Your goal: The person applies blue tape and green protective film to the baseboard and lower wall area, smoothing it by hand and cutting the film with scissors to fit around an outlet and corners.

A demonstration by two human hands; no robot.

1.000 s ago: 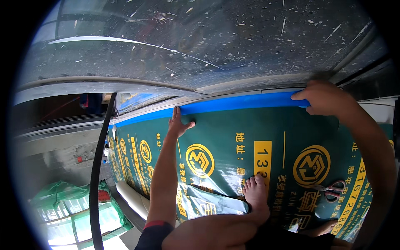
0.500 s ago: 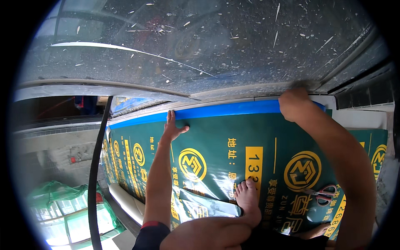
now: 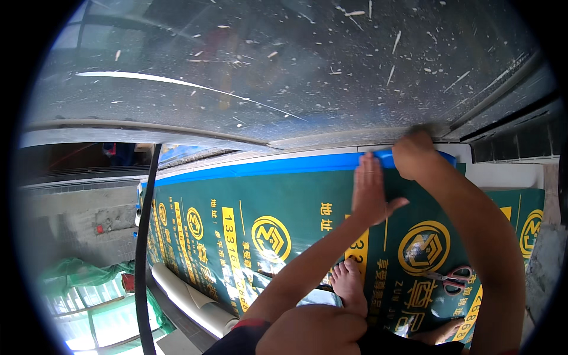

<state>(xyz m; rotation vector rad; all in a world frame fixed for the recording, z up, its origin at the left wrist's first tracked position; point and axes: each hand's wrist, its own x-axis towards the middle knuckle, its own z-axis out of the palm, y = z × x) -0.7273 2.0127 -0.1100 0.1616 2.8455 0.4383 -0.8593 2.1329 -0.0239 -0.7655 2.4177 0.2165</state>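
A long strip of blue tape (image 3: pixel 284 164) runs along the far edge of a green printed protective sheet (image 3: pixel 319 183) with yellow lettering and logos. My left hand (image 3: pixel 371 192) lies flat, fingers stretched and thumb out, its fingertips touching the tape. Just right of it, my right hand (image 3: pixel 414 155) is closed over the tape; the tape shows on both sides of the fist, but whatever the fingers hold is hidden. A pair of scissors (image 3: pixel 452 279) with red and dark handles rests on the sheet, below my right forearm's bend.
Beyond the tape rises a dark, paint-speckled glass panel (image 3: pixel 284 71) in a metal frame. A black strap or bar (image 3: pixel 145 248) crosses the left side. A rolled end of sheeting (image 3: pixel 189 302) lies lower left. My bare foot (image 3: pixel 349 287) stands on the sheet.
My left hand has slid right along the taped edge, from well apart to beside my right hand. The right hand stays in nearly the same place, closed.
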